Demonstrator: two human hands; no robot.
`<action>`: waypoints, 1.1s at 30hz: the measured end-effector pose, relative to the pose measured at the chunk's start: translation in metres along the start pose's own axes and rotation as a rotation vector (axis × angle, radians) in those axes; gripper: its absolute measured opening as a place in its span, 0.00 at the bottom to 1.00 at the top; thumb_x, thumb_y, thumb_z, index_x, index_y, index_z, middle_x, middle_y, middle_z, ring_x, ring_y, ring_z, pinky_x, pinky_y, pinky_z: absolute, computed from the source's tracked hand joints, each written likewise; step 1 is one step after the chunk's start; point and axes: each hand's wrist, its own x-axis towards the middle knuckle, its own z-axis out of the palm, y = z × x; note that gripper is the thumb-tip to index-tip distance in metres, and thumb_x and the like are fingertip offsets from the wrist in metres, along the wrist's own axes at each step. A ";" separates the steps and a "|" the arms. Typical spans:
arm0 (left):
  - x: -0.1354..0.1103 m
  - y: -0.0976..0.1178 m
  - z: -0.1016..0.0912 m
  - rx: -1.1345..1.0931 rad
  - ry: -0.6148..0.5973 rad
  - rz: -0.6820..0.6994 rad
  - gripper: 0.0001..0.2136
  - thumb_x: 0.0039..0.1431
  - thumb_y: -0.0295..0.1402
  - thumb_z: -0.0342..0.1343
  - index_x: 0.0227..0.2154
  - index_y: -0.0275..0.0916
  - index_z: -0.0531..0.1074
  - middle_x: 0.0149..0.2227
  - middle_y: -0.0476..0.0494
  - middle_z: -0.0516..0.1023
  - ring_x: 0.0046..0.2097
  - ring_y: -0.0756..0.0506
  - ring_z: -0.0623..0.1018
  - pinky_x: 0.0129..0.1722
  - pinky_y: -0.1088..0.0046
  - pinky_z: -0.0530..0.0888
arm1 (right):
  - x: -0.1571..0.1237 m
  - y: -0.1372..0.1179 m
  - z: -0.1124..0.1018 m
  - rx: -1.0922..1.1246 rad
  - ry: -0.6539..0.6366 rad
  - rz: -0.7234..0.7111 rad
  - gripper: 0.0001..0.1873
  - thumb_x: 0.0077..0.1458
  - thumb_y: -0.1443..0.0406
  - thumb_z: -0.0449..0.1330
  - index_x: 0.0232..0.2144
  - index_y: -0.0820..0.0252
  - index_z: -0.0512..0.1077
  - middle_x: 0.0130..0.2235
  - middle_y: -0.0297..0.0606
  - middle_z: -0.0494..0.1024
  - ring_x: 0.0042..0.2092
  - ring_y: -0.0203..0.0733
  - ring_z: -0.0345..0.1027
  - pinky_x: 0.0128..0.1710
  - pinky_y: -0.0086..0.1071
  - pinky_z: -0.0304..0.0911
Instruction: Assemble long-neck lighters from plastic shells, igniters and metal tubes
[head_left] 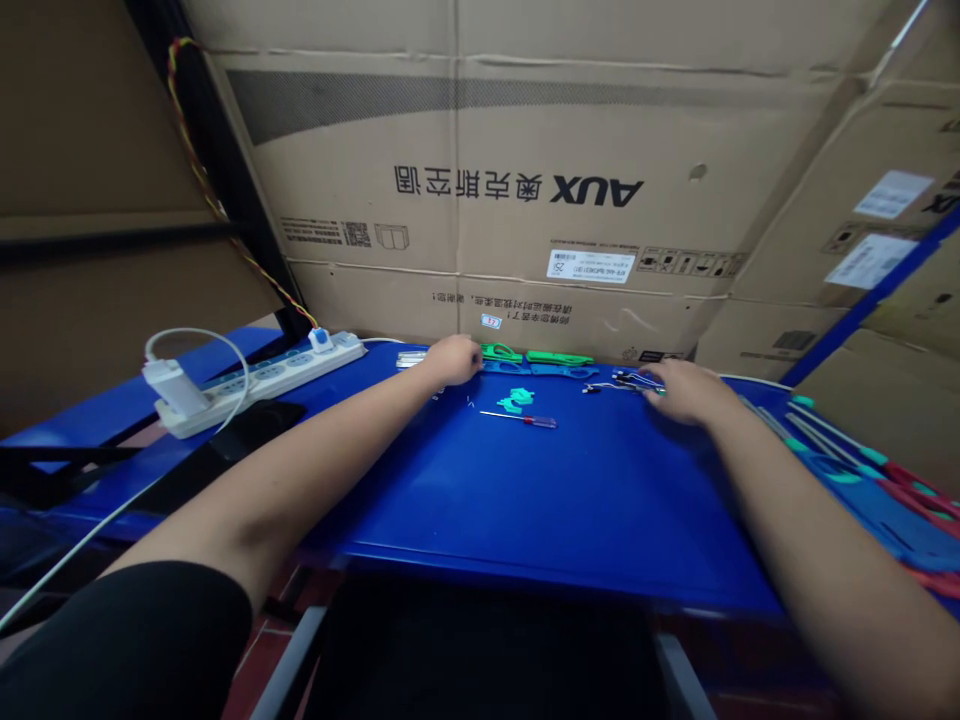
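Note:
My left hand [452, 358] reaches to the far side of the blue table [525, 500], its fingers curled by a green plastic part [501, 352]; what they hold is hidden. My right hand [686, 390] lies palm down at the far right, fingers bent over a small bunch of dark wires and clips [626, 381]. Between the hands lie a small screwdriver with a red handle [525, 418], a teal plastic piece [516, 399] and a long green part [559, 358].
A white power strip [262, 378] with a charger [174, 385] and cable sits at the left. Large cardboard boxes [525, 180] wall the back. Blue, teal and red tools [862, 470] lie along the right edge. A dark phone-like slab [255, 417] lies near the strip.

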 end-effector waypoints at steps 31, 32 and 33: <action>-0.099 0.055 -0.025 -0.334 -0.293 0.708 0.08 0.60 0.32 0.55 0.28 0.37 0.75 0.26 0.48 0.76 0.28 0.51 0.73 0.30 0.74 0.67 | -0.034 -0.027 -0.020 0.457 0.227 -0.194 0.14 0.58 0.55 0.56 0.39 0.56 0.74 0.38 0.41 0.81 0.37 0.48 0.74 0.36 0.39 0.68; -0.098 0.053 -0.029 -0.336 -0.226 0.695 0.10 0.62 0.33 0.54 0.26 0.37 0.74 0.25 0.48 0.75 0.28 0.51 0.72 0.30 0.74 0.66 | -0.039 -0.035 -0.024 0.519 0.242 -0.243 0.13 0.58 0.55 0.57 0.38 0.56 0.74 0.37 0.41 0.81 0.36 0.48 0.75 0.35 0.39 0.68; -0.098 0.051 -0.032 -0.336 -0.136 0.666 0.12 0.63 0.34 0.53 0.25 0.37 0.72 0.24 0.48 0.73 0.27 0.51 0.71 0.30 0.74 0.65 | -0.044 -0.043 -0.028 0.581 0.248 -0.288 0.12 0.58 0.55 0.58 0.37 0.56 0.74 0.37 0.41 0.81 0.36 0.47 0.75 0.36 0.39 0.69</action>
